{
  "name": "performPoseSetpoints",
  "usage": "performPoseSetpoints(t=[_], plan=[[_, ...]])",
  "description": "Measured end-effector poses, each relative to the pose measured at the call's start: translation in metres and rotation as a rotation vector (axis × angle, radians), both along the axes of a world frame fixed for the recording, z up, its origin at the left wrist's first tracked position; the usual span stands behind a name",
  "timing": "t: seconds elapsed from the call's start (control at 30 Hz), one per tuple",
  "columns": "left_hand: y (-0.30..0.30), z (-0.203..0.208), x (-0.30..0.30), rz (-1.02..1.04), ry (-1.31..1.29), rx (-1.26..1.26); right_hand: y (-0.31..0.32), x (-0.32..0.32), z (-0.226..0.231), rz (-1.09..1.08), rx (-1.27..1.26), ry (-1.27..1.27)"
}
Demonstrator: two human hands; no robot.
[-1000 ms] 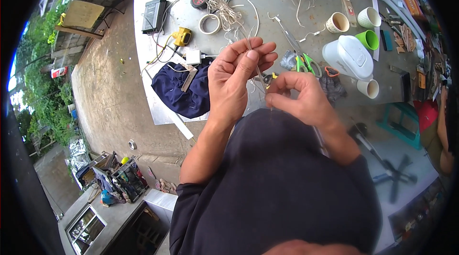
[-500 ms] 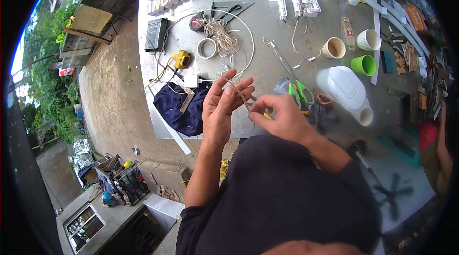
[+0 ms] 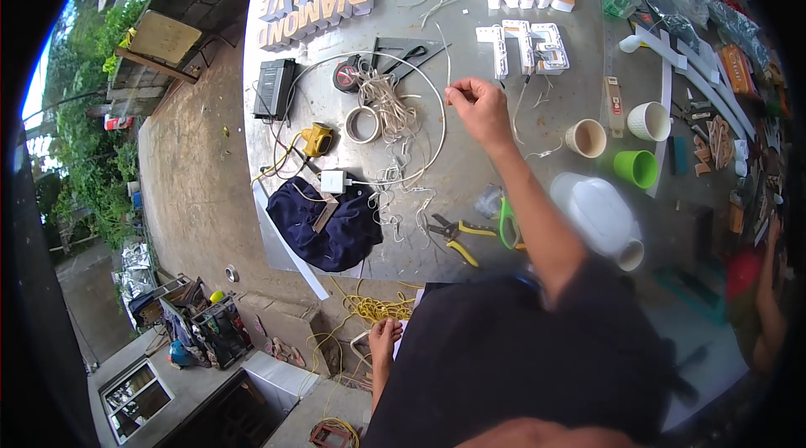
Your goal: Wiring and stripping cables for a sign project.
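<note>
My right hand (image 3: pixel 478 108) reaches out over the metal table, thumb and fingertips pinched on a thin pale wire (image 3: pixel 446 53) that runs away from me. My left hand (image 3: pixel 386 335) is down beside the table's near edge, its fingers curled; whatever they hold, if anything, is hidden. Nearer me on the tabletop lie yellow-handled pliers (image 3: pixel 462 238) and green-handled scissors (image 3: pixel 507 225), partly covered by my right forearm. Left of my right hand is a bundle of pale wire (image 3: pixel 389 108), with small wired pieces (image 3: pixel 403 196) scattered below it.
Block letters (image 3: pixel 315 15) and a white channel letter (image 3: pixel 537 47) stand at the back. On the left are a black power adapter (image 3: pixel 274 89), tape roll (image 3: pixel 363 124), tape measure (image 3: pixel 346 75) and dark cloth (image 3: pixel 323 234). Cups (image 3: pixel 635 168) and a white jug (image 3: pixel 598 211) stand right.
My hands were together with a thin wire between them. The right has moved up and away over the table; the left has dropped below the near edge.
</note>
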State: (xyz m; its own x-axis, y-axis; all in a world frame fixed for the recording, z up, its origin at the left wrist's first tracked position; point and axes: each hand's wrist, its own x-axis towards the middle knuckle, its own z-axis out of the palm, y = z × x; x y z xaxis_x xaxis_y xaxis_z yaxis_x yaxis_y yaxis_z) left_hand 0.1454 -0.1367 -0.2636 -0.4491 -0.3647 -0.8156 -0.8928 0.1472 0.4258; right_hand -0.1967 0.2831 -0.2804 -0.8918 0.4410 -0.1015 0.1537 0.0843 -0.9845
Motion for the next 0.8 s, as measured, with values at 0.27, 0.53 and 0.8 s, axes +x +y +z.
performPoseSetpoints(t=[0.27,0.53,0.8], plan=[[-0.077,-0.052,0.168,-0.247,-0.097,-0.353,0.039,-0.147,-0.049,-0.202,0.429,-0.082],[0.022,0.003,0.044,-0.087,-0.062,-0.13,-0.028,-0.03,-0.042,0.109,0.157,-0.076],[0.03,0.023,-0.039,-0.508,0.186,-0.38,-0.068,0.115,0.042,0.433,0.033,-0.226]])
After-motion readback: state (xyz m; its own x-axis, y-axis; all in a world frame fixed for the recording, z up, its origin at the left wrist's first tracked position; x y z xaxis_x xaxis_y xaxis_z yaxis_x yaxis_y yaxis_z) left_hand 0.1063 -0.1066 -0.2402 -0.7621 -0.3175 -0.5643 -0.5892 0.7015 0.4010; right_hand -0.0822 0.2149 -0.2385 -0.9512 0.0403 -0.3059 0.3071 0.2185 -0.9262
